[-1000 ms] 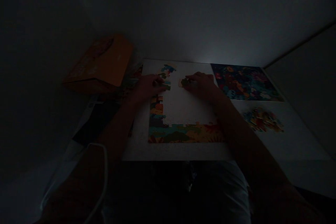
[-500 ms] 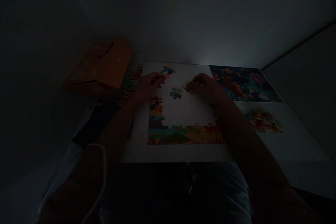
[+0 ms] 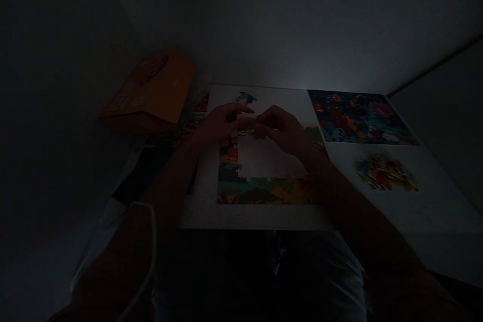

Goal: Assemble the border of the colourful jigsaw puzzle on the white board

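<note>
In the dim light both hands meet above the upper left of a partly assembled jigsaw puzzle [image 3: 256,195]. My right hand [image 3: 281,128] pinches a green puzzle piece [image 3: 248,116] between thumb and fingertips. From the other side my left hand [image 3: 221,125] has its thumb and index finger on the same piece. Just below the fingers lie joined green and blue pieces [image 3: 258,135], partly hidden. The puzzle's left column and bottom rows are assembled, and part of its right side shows by my right forearm. Blue pieces [image 3: 246,96] lie beyond my left hand.
An orange box [image 3: 158,93] stands at the back left, near a dark flat item [image 3: 141,173]. On the right lie a dark colourful picture sheet [image 3: 362,118] and a heap of loose puzzle pieces [image 3: 387,173]. A white cable [image 3: 153,231] hangs across my left forearm.
My right hand has moved left with the green piece. My left hand has moved slightly right and closed in on it, so the hands now meet. The view has shifted slightly.
</note>
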Motion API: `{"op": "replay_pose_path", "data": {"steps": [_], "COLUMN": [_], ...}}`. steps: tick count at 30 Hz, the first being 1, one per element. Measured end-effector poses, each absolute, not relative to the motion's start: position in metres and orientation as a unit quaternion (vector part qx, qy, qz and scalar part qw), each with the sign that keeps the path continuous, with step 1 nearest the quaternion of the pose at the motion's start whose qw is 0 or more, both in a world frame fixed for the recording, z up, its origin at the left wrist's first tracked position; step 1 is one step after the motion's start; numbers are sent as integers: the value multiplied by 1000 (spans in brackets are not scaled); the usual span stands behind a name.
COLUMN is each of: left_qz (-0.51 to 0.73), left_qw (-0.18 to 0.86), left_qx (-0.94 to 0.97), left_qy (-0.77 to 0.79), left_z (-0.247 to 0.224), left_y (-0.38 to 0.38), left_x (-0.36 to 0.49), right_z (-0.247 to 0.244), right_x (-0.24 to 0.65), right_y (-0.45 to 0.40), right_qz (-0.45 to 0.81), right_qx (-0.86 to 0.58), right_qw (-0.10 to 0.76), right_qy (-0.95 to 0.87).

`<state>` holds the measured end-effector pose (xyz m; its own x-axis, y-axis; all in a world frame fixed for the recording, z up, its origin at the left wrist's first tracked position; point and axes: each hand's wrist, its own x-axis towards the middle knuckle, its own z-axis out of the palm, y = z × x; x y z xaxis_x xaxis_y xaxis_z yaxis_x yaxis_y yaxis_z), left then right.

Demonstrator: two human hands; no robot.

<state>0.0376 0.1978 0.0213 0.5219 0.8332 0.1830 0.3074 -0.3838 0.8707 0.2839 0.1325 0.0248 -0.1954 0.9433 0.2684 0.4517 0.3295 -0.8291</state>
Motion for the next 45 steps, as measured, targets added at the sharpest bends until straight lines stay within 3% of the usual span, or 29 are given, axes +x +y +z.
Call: {"op": "replay_pose_path", "data": {"steps": [5, 9, 12, 33, 40, 45], "left_qz": [316, 267, 249, 184, 209, 212], "left_qw": [377, 349, 338, 303, 297, 256], "left_qx": [762, 774, 781, 801, 803, 814], "left_qy": [420, 456, 463, 482, 473, 477], "left_z": [21, 21, 19, 18, 11, 13], "left_y": [211, 218, 219, 219, 222, 224], "left_x": [16, 1, -1, 0, 1, 2], "right_z": [29, 25, 19, 19, 22, 12], "right_x": [274, 263, 260, 258, 300, 323], "right_y": [123, 117, 115, 112, 132, 144], "right_qz": [143, 104, 90, 61, 43, 63], "right_qx": [-445, -417, -412, -396, -500, -527], "right_qw": [284, 180, 153, 114, 194, 191], "right_qy": [-837, -885, -894, -909, -843, -826]}}
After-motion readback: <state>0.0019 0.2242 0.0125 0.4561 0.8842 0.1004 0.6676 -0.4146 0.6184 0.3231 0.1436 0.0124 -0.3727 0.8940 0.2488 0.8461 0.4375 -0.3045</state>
